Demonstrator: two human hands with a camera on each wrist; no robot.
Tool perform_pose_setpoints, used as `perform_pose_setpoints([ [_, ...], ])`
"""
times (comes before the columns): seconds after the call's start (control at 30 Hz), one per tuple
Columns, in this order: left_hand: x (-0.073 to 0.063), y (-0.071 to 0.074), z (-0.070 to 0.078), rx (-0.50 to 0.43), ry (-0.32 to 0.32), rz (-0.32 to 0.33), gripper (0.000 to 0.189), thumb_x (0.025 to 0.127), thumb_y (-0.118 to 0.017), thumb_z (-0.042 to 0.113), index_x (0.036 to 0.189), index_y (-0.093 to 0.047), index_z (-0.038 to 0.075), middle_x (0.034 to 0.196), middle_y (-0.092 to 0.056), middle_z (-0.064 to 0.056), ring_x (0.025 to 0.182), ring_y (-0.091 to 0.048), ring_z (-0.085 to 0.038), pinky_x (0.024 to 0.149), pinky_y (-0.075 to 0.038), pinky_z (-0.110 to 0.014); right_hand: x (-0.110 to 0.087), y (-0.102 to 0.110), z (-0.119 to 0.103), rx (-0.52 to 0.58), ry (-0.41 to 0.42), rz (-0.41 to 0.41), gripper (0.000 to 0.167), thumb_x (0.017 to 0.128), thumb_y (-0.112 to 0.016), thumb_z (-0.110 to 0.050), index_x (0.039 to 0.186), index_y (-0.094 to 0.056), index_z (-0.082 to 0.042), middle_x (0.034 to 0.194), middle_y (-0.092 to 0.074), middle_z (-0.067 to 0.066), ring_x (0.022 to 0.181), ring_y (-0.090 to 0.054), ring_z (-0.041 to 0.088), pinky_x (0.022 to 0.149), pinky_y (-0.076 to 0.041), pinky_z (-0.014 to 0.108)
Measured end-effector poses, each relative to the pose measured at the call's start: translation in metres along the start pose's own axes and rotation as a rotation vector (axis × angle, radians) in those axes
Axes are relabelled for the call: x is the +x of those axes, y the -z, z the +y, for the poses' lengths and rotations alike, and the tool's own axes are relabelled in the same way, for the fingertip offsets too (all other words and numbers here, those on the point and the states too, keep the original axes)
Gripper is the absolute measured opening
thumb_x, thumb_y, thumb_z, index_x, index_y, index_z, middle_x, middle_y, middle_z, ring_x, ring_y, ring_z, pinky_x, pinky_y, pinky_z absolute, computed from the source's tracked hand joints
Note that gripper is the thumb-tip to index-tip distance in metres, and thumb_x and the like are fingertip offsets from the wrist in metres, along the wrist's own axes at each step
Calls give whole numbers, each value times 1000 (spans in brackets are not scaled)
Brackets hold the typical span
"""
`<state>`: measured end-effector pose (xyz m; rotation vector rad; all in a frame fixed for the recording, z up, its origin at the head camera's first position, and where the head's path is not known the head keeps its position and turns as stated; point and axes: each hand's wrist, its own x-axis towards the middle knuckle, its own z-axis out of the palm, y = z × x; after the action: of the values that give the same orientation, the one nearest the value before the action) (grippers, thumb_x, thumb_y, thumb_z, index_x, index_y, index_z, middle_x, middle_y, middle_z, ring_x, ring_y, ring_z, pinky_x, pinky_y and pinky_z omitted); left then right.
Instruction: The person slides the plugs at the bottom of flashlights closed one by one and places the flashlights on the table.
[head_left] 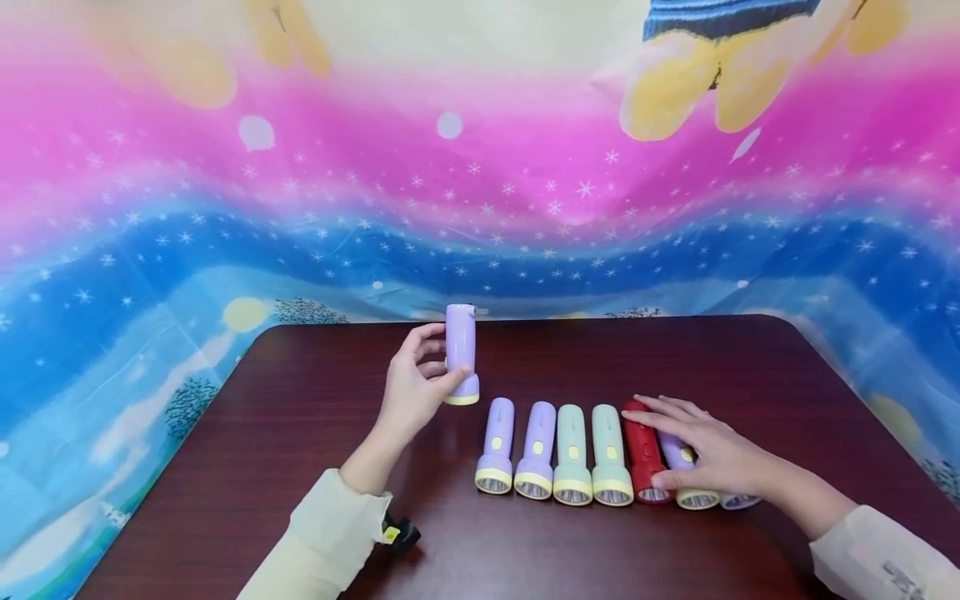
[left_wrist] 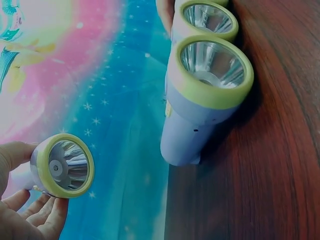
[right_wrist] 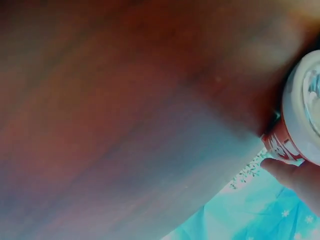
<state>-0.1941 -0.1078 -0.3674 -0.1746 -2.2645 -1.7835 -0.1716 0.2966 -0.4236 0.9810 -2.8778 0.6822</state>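
Note:
Raised above the table's far side, a lilac flashlight (head_left: 461,346) stands upright, head down, gripped by my left hand (head_left: 412,383) with thumb and fingers on opposite sides. Its yellow-rimmed lens (left_wrist: 70,167) faces the left wrist camera. My right hand (head_left: 705,446) lies over the right end of a flashlight row, its fingers stretched across the top of a red flashlight (head_left: 645,450) and its thumb at the red head. Under that hand, a lilac flashlight (head_left: 678,454) is partly covered. Another flashlight (head_left: 738,502) shows only its lens end.
Left of the red one lie two pale green flashlights (head_left: 572,450) (head_left: 609,450) and two lilac flashlights (head_left: 498,442) (head_left: 537,446), lenses toward me. The dark wooden table (head_left: 300,467) ends against a printed cloth backdrop (head_left: 480,208). A black strap piece (head_left: 403,533) hangs at my left cuff.

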Motion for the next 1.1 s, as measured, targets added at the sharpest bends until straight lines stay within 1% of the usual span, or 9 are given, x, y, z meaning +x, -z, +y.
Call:
perform_pose_setpoints([
  [0.13,1,-5,3,-26,-14,5,62,78,-81,1,133,-54,10,115,-67,-20,88,-71,-30,82,-61,-43,3,5,-3,40,-7,1,77,77,-81,-44,146,-48,-34,153,-43,15,138,-32,53,92,-25,84],
  [0.23,0,-10,4,-38,-22,1,62,78,-81,1,132,-54,10,115,-66,-19,87,-71,-30,82,-61,-43,8,10,-7,100,-14,-1,72,81,-79,-39,145,-49,-32,154,-42,17,140,-27,57,93,-20,86],
  [0.33,-1,-14,5,-45,-33,-2,62,78,-82,1,132,-54,10,114,-66,-20,88,-72,-31,82,-61,-43,14,16,-12,160,-7,-3,69,86,-76,-33,148,-46,-28,155,-39,19,141,-26,54,97,-23,83],
  [0.43,-2,-19,5,-52,-41,-8,62,78,-82,2,132,-54,10,113,-67,-19,88,-72,-32,82,-61,-42,22,21,-19,192,2,-6,68,90,-73,-28,151,-42,-24,156,-38,16,142,-30,46,101,-33,75],
  [0.53,-3,-24,5,-58,-49,-13,61,78,-82,2,132,-54,10,113,-67,-19,88,-72,-32,81,-61,-42,29,24,-26,194,7,0,68,92,-71,-27,152,-40,-23,156,-40,12,141,-36,38,101,-41,68],
  [0.63,-4,-27,6,-60,-57,-20,60,78,-82,3,131,-54,10,113,-66,-19,87,-72,-31,81,-61,-41,38,26,-33,230,0,-1,67,94,-69,-25,153,-39,-24,155,-42,10,140,-39,37,99,-44,67],
  [0.8,-6,-31,7,-54,-67,-25,60,78,-82,3,130,-54,10,113,-66,-20,86,-72,-30,80,-61,-40,53,25,-42,316,-11,3,65,95,-67,-26,153,-38,-24,156,-41,10,139,-41,39,100,-41,70],
  [0.9,-7,-32,7,-52,-65,-26,60,78,-82,4,130,-54,10,113,-66,-19,86,-72,-29,80,-61,-39,63,24,-48,334,-2,26,64,96,-67,-27,153,-38,-22,155,-43,9,138,-45,37,105,-38,69],
  [1.1,-8,-36,7,-51,-63,-36,60,78,-83,5,130,-53,11,113,-66,-16,85,-73,-27,79,-61,-37,84,27,-65,395,12,79,62,96,-66,-24,152,-39,-24,152,-46,7,133,-51,35,104,-41,66],
])
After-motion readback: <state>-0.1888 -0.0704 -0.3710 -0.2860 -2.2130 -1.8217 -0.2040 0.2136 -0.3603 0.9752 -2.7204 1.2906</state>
